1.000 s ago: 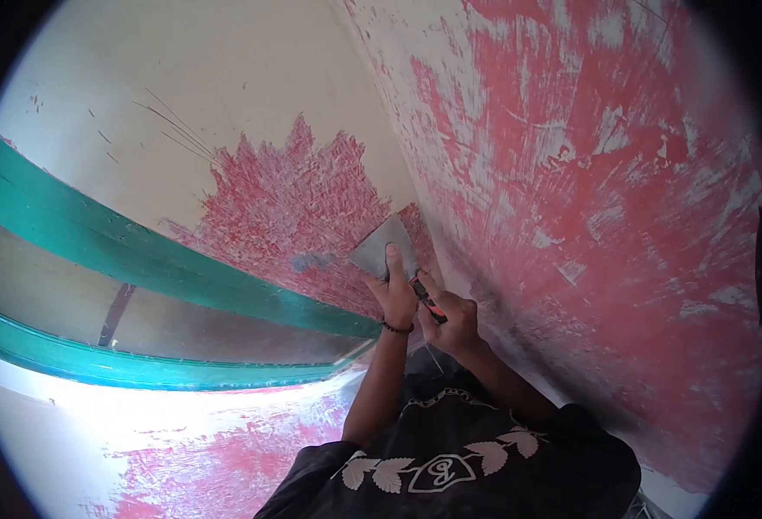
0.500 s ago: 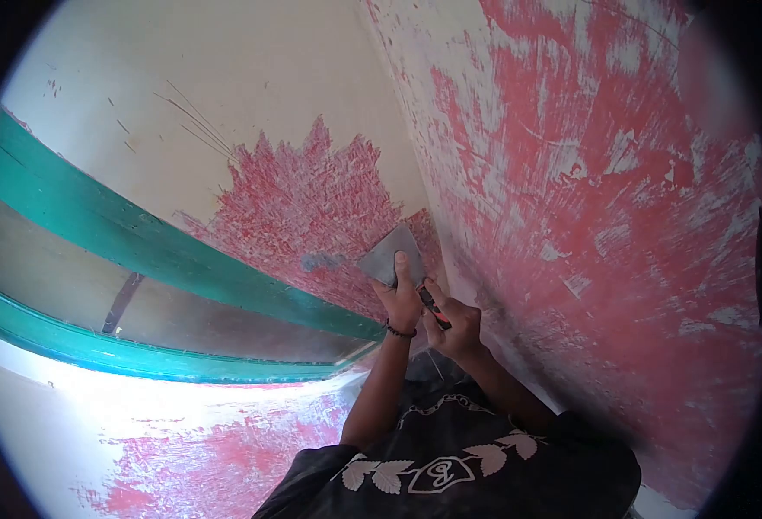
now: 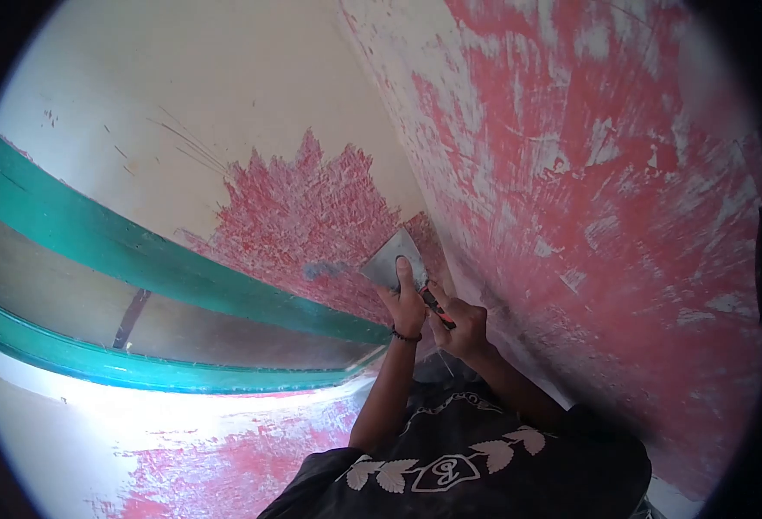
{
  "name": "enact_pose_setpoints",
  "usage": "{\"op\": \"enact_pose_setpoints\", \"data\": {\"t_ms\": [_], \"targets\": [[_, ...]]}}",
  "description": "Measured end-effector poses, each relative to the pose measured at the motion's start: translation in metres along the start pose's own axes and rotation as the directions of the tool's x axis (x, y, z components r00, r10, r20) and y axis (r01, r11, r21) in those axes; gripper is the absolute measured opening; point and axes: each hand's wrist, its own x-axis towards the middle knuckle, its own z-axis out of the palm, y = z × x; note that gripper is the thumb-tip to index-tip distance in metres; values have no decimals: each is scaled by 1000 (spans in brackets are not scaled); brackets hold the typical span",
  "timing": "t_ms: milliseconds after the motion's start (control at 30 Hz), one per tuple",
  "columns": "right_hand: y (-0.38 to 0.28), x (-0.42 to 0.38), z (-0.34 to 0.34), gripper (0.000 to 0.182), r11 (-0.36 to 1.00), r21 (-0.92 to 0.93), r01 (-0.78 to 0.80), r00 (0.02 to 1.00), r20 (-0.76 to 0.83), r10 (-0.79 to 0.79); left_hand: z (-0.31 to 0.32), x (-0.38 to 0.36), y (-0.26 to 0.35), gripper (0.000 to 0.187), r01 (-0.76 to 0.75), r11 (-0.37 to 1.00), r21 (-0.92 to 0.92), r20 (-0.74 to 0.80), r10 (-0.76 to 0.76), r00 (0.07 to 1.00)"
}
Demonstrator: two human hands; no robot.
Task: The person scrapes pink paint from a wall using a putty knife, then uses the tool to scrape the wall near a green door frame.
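Note:
A flat grey scraper blade (image 3: 384, 262) lies against the rough pink patch (image 3: 303, 203) of the wall, close to the corner. My left hand (image 3: 408, 303), with a dark bead bracelet at the wrist, grips the blade, its thumb stretched over the face. Just right of it, my right hand (image 3: 462, 327) is wrapped round the black and orange handle (image 3: 437, 307) of the scraper. Both hands are close together in front of my chest.
A green frame (image 3: 182, 277) runs from the left down to near my hands. On the right stands a wall (image 3: 588, 216) of patchy pink and white. Cream paint (image 3: 225, 69) surrounds the upper part of the pink patch. Bright light falls at the lower left.
The view has shifted slightly. My hands and the scraper sit a little lower and farther right in view, with the same grip, and the blade looks brighter.

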Motion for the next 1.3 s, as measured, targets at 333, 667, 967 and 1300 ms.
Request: {"op": "enact_pose_setpoints", "data": {"t_ms": [333,667,967,1300], "targets": [[3,1,3,48,1000,26,-7,999,-34,8,19,-2,12,34,-32,996,-85,-76,25,997],[-3,31,-3,49,997,79,-9,997,-73,14,38,7,43,32,-44,998,-42,34,45,998],[-11,25,-6,51,999,30,-20,999,-37,21,28,7,28,31,-16,995,-94,64,22,998],[-41,39,-21,52,978,66,-197,979,62,193,44,8,74,31,54,992,-114,105,-42,994]]}}
